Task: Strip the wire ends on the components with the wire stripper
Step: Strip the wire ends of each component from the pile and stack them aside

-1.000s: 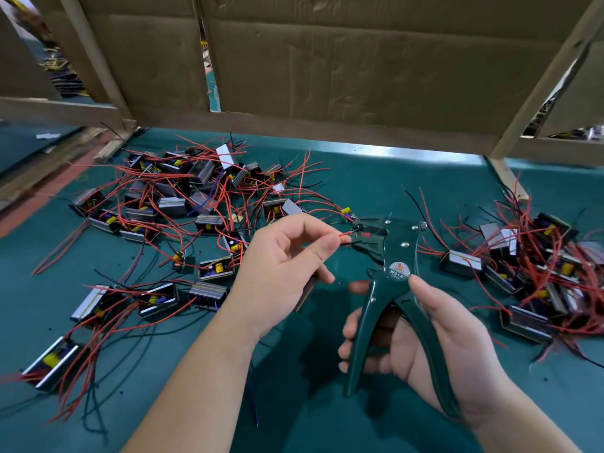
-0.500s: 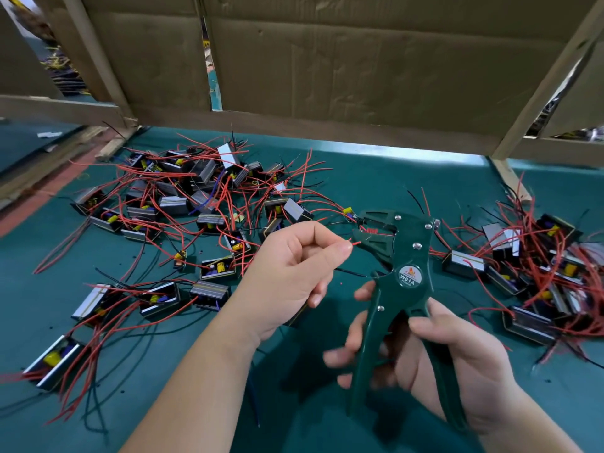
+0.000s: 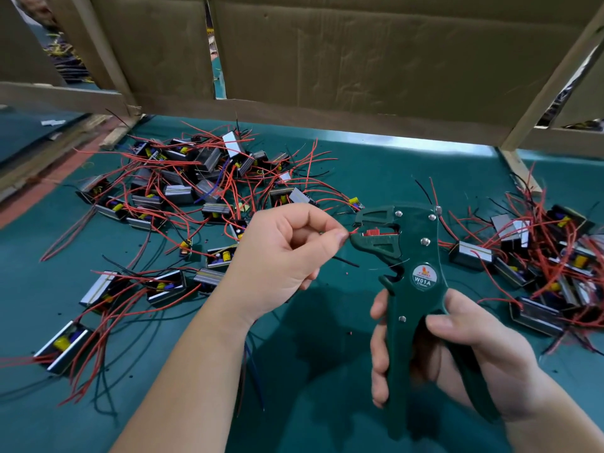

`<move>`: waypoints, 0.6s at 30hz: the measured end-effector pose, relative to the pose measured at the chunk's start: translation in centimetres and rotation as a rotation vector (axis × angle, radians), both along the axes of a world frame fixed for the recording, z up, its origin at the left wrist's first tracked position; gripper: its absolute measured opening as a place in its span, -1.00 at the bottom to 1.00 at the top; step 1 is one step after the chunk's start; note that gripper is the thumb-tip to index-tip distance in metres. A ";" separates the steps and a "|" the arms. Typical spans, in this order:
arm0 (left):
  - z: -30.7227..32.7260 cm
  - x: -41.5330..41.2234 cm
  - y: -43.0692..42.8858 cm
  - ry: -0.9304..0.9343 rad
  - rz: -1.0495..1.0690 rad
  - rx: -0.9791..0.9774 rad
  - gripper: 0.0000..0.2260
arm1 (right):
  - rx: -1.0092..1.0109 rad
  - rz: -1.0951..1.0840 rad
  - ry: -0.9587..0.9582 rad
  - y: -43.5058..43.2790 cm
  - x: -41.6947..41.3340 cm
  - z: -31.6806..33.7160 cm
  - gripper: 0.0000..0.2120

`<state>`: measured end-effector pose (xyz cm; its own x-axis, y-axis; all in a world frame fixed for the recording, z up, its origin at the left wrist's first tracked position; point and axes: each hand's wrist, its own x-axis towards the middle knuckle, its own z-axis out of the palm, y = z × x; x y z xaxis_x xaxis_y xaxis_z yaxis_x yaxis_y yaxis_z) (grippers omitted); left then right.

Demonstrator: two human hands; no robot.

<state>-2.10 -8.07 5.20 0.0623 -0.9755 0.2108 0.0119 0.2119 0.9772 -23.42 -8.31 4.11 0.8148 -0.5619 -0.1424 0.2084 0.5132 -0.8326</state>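
Feeding the thin red wire end (image 3: 353, 231) into the dark green plier-shaped wire stripper (image 3: 421, 276) from nine o'clock, the left hand (image 3: 287, 256) pinches it; the right hand (image 3: 464, 348) fingers wrap its handles, so a firm squeeze probably comes next.

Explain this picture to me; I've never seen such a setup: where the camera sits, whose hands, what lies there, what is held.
No machine: a person works bare-handed, filmed by a camera on their own head, looking down. The left hand pinches a red wire, its end at the jaws of the green wire stripper, which the right hand grips by the handles. On the green table lie a left heap and a right heap of small wired components.
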 end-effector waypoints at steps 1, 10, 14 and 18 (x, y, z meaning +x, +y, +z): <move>0.1 0.1 0.1 -0.012 -0.007 -0.003 -0.85 | -0.010 0.003 0.014 0.0 0.0 0.0 -0.59; 0.6 1.0 0.6 -0.122 -0.065 -0.030 -0.79 | -0.049 0.001 0.094 0.1 -0.1 0.1 -0.57; 0.8 1.1 0.6 -0.122 -0.075 0.003 -0.88 | -0.044 -0.002 0.110 0.1 0.0 0.0 -0.57; 0.6 1.3 0.6 -0.136 -0.092 0.004 -0.84 | -0.034 0.007 0.116 0.2 0.2 -0.1 -0.60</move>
